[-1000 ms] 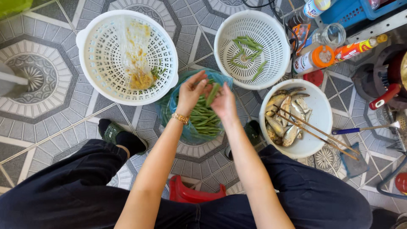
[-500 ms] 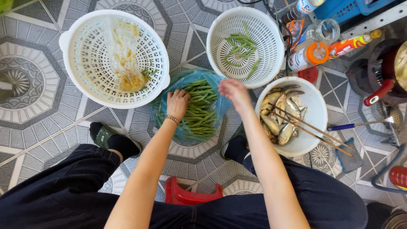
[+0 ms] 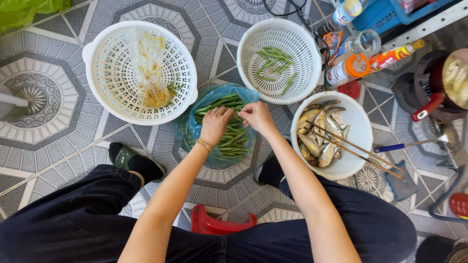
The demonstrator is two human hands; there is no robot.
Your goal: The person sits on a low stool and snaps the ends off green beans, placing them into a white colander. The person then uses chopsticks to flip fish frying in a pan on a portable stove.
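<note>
Patterned grey and white tiled floor [image 3: 44,122] everywhere, person sitting low on a little red stool [image 3: 222,225] with everything spread out in front of them.

Dead centre of the frame is a blue plastic bag [image 3: 195,127] lying open on the floor, packed with green beans [image 3: 233,141]. Both hands are right over it. Left hand [image 3: 215,124], gold bracelet [image 3: 204,145] on the wrist, has its fingers curled down onto the beans, and the right hand [image 3: 256,117] is just beside it with fingertips pinched together. Looks like they're both nipping the same bean between them, but it's too small to be sure which one.

Going outward: directly above the bag, upper middle, there's a white plastic colander [image 3: 253,73] with a small scatter of trimmed bean pieces [image 3: 273,65] in the bottom. Upper left is a bigger white colander [image 3: 105,102] with yellowish scraps [image 3: 156,95] stuck in it, its rim touching the bag. Right of the hands is a white bowl [image 3: 358,129] of small whole fish [image 3: 319,134] with a pair of chopsticks [image 3: 360,151] laid across the rim.

Upper right corner is clutter: a few bottles [image 3: 348,68], a blue crate [image 3: 385,14]. A strainer ladle with a blue handle [image 3: 414,143] lies on the right edge.
</note>
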